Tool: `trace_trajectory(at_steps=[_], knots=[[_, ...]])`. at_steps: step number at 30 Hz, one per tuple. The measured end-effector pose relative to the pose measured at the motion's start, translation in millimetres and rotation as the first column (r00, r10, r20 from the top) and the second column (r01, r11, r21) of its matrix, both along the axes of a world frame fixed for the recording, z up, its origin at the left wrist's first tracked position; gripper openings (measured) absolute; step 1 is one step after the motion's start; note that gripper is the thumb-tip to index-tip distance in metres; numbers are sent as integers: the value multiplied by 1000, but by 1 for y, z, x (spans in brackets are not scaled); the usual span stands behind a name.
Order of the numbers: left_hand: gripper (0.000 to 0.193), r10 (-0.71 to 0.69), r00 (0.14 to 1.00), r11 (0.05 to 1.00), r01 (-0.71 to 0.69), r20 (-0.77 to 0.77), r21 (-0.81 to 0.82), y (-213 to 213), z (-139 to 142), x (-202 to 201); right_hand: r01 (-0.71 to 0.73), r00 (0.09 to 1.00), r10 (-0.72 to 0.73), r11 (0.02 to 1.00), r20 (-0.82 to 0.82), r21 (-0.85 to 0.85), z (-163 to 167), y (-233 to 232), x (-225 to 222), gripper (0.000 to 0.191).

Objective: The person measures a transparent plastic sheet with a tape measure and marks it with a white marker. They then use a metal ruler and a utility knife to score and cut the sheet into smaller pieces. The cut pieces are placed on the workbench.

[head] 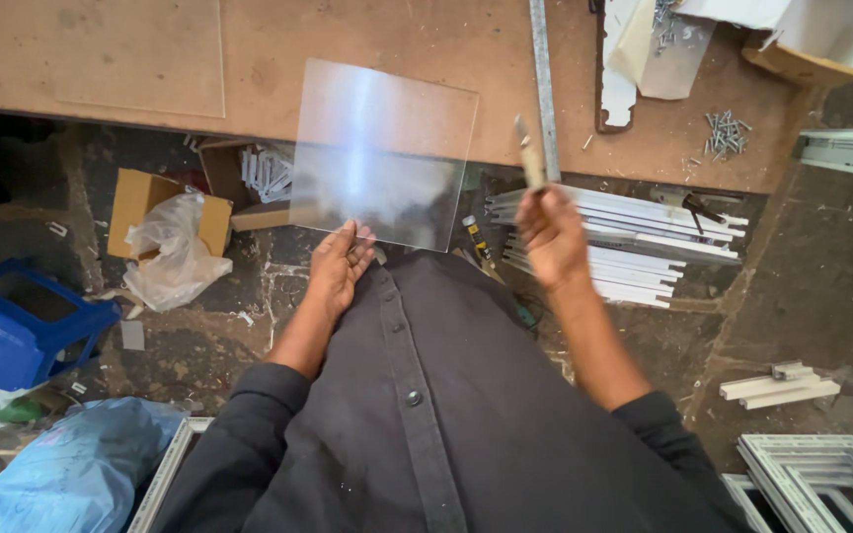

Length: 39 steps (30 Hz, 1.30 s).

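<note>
In the head view, the left hand (340, 268) sits just left of centre, fingers closed narrowly on the lower edge of a clear rectangular sheet (384, 153), pinching it near its lower left corner. The sheet rises from the hand toward the top of the frame, its lower half over the dark floor and its upper half overlapping the front edge of the brown workbench (130, 59). Its long axis runs roughly left to right across the frame, tilted slightly so the right end sits lower, and its broad face is turned toward the camera, catching a pale glare. The right hand (550, 235), right of centre, is wrapped around the bottom of a slim cutting tool (528, 153), whose long axis stands nearly upright in the frame, tip pointing toward the top edge and leaning a little left, just beside the sheet's right edge. A metal ruler (543, 79) lies on the bench above the tool, running top to bottom. White profile strips (644, 247) are stacked on the floor right of the hand, and loose screws (726, 133) lie on the bench at upper right.
</note>
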State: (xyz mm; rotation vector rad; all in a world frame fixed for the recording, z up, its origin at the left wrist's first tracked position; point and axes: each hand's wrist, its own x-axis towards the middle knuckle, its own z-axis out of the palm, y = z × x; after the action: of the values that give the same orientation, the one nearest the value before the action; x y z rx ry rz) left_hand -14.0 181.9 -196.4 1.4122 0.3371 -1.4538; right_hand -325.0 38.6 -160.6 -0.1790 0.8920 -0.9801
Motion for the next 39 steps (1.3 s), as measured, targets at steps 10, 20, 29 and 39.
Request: trace_trajectory(at_steps=[10,20,29,39], knots=[[35,-11,999,1000,10,36,26,-2,-13,3,-511,819,540,841,-195,179,-55,54,18,38],[35,-1,999,1000,1,37,-23,-1,-12,2,-553,713,581,810,-393,194,-60,36,49,30],[34,-15,999,1000,16,43,-21,2,-12,2,-586,713,579,802,-395,118,-64,37,53,32],[33,-16,998,1000,16,60,-3,2,-11,4,-563,748,574,814,-333,139,-60,33,59,36]])
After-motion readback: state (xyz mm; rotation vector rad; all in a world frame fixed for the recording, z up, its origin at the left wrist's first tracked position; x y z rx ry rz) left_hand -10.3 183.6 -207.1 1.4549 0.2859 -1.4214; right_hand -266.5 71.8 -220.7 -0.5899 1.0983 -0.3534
